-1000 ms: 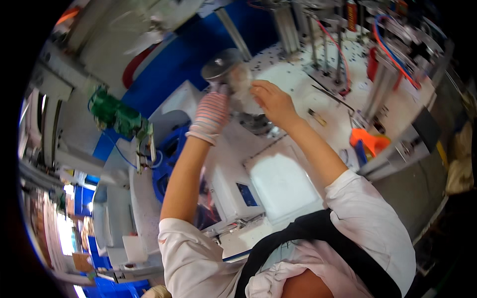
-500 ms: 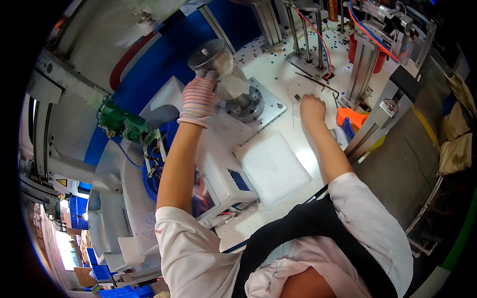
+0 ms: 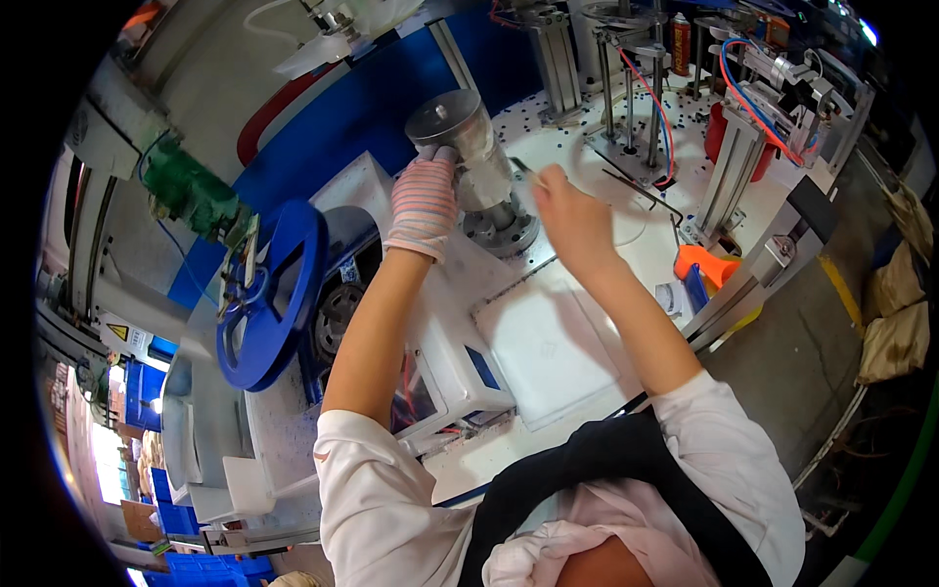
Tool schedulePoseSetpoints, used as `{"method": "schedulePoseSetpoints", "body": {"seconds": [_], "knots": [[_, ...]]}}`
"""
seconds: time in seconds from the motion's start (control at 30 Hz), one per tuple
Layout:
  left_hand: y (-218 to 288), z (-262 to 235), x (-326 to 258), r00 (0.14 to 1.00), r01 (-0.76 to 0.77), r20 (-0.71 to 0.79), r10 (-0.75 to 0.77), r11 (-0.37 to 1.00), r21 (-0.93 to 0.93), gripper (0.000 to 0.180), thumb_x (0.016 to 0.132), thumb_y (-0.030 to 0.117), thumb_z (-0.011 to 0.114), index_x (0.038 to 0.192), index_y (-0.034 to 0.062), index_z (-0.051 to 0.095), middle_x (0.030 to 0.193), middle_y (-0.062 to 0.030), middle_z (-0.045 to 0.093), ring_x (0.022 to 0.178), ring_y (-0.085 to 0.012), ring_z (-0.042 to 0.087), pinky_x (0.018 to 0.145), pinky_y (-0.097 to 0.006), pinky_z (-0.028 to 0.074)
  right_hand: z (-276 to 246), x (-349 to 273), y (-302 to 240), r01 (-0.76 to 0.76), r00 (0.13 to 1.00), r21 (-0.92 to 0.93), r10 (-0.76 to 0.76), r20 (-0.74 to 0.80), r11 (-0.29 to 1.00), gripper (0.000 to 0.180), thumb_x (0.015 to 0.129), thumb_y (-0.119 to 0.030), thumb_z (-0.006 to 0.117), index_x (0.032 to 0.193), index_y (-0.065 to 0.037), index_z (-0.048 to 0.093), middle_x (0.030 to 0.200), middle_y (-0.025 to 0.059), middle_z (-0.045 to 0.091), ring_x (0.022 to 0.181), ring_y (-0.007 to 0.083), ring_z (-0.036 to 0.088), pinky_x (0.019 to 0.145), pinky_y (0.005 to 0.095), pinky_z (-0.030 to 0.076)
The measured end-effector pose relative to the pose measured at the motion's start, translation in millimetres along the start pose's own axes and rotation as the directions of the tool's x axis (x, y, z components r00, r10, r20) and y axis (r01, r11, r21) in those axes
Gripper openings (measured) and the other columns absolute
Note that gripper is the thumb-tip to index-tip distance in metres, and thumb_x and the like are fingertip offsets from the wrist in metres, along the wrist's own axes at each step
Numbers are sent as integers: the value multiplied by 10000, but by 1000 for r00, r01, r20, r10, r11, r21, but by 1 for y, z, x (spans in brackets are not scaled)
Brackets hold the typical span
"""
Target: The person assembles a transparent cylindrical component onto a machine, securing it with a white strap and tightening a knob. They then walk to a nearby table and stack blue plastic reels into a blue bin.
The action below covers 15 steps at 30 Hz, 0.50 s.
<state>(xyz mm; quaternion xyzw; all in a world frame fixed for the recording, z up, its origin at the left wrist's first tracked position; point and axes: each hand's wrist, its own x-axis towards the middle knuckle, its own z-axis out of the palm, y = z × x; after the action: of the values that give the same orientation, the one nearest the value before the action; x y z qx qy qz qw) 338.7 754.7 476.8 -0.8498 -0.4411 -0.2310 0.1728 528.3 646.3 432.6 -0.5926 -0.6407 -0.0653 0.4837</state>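
— Where did the cylinder (image 3: 468,147) stand?
— On the table (image 3: 626,235), left of the posts (image 3: 631,108).
— And the wheel (image 3: 269,293)?
— Left of it, well apart; the pad (image 3: 548,347) lay nearer the person.

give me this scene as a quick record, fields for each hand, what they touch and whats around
left hand: in a striped glove, gripping the metal cylinder
cylinder: upright on a round base
right hand: bare, blurred, beside the cylinder, a thin tool at its fingertips
bench: white top with a white tray below the hands
left side: blue wheel
right side: orange part, metal posts
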Motion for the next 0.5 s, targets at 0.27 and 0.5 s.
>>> {"method": "schedulePoseSetpoints", "body": {"seconds": [0.27, 0.5], "knots": [[9, -11, 12, 997, -23, 68, 26, 999, -48, 363, 708, 39, 626, 1068, 73, 590, 1024, -175, 618, 922, -393, 595, 788, -443, 501, 55, 6, -1, 54, 982, -185, -19, 188, 981, 216, 845, -121, 560, 1046, -74, 497, 584, 121, 624, 558, 332, 649, 500, 460, 489], [-22, -15, -14, 983, -158, 88, 159, 987, -23, 380, 678, -5, 618, 1046, 87, 595, 956, -156, 626, 918, -378, 590, 783, -427, 496, 59, 36, -9, 176, 982, -104, -166, 93, 979, 144, 827, -136, 577, 958, -100, 531, 541, 107, 602, 487, 319, 623, 427, 435, 468]]}}
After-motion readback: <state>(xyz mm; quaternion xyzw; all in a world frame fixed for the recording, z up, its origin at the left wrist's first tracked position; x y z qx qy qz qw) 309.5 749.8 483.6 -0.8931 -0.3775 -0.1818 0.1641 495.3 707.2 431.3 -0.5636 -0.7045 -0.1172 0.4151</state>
